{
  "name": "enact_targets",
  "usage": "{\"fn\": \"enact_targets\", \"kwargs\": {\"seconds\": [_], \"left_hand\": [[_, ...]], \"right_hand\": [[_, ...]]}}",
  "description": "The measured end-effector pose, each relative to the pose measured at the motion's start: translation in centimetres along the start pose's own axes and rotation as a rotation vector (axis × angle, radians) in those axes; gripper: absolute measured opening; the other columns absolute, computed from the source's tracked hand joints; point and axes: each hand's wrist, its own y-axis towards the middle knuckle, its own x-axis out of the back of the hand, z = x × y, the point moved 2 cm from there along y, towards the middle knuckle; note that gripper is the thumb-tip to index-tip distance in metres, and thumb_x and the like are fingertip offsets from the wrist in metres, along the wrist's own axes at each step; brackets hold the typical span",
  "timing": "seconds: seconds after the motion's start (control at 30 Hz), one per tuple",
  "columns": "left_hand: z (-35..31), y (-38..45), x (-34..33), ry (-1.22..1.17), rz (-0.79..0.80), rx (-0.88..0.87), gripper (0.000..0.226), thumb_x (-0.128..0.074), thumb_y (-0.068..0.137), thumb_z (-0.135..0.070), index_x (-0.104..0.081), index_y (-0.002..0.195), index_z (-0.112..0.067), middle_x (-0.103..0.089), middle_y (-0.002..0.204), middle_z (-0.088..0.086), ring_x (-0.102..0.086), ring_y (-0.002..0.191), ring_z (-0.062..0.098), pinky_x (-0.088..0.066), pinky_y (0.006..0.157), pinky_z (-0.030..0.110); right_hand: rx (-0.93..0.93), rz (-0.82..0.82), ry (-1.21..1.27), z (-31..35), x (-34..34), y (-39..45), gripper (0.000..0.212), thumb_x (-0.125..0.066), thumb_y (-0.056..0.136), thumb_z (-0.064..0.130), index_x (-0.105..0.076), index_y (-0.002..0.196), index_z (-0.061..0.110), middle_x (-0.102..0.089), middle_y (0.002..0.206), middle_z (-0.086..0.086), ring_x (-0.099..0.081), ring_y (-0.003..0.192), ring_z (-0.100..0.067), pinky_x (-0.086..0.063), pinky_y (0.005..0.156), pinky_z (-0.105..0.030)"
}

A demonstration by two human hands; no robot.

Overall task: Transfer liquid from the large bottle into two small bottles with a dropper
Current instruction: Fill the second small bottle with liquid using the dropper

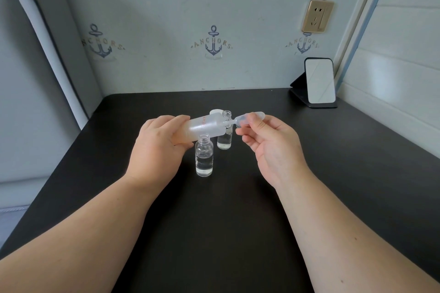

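On the dark table [238,197], the left hand [154,147] wraps the frosted large bottle [204,127], tilted nearly flat, likely so liquid reaches its neck. The right hand [266,140] pinches the dropper [247,118], tip in that mouth. Below stand two open small bottles [204,159], partly filled.
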Motion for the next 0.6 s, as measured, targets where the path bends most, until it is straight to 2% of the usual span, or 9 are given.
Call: {"fn": "enact_targets", "kwargs": {"seconds": [0.2, 0.47, 0.53, 0.6], "left_hand": [[-0.1, 0.0, 0.1, -0.005, -0.008, 0.008, 0.044, -0.082, 0.082, -0.017, -0.068, 0.123, -0.025, -0.063, 0.111, -0.008, -0.053, 0.106, 0.028, -0.039, 0.09, 0.034], [0.2, 0.1, 0.7, -0.009, 0.006, 0.073, 0.044, -0.079, 0.081, -0.014, -0.067, 0.122, -0.028, -0.064, 0.11, -0.008, -0.055, 0.105, 0.026, -0.045, 0.091, 0.039], [0.3, 0.1, 0.8, -0.024, 0.006, 0.101, 0.043, -0.078, 0.082, -0.016, -0.066, 0.121, -0.03, -0.062, 0.107, -0.011, -0.055, 0.103, 0.023, -0.045, 0.089, 0.036], [0.4, 0.2, 0.9, -0.051, -0.009, 0.142, 0.04, -0.077, 0.083, -0.02, -0.065, 0.119, -0.033, -0.06, 0.101, -0.016, -0.053, 0.097, 0.012, -0.041, 0.081, 0.023]], "right_hand": [[-0.001, -0.003, 0.048, 0.3, 0.6, 0.2, 0.013, -0.072, 0.091, 0.017, -0.076, 0.084, 0.006, -0.077, 0.095, -0.013, -0.073, 0.078, -0.02, -0.056, 0.069, -0.023], [0.046, -0.116, 0.216, 1.9, 2.6, 0.7, 0.017, -0.067, 0.095, 0.017, -0.074, 0.083, 0.007, -0.076, 0.087, -0.005, -0.072, 0.075, -0.015, -0.056, 0.068, -0.022], [0.061, -0.154, 0.271, 2.4, 3.3, 0.9, 0.016, -0.065, 0.096, 0.017, -0.073, 0.087, 0.008, -0.075, 0.085, -0.004, -0.071, 0.073, -0.014, -0.056, 0.068, -0.022], [0.069, -0.19, 0.326, 2.8, 4.0, 1.0, 0.014, -0.066, 0.097, 0.018, -0.072, 0.091, 0.007, -0.075, 0.084, -0.003, -0.071, 0.073, -0.014, -0.056, 0.068, -0.022]]}}
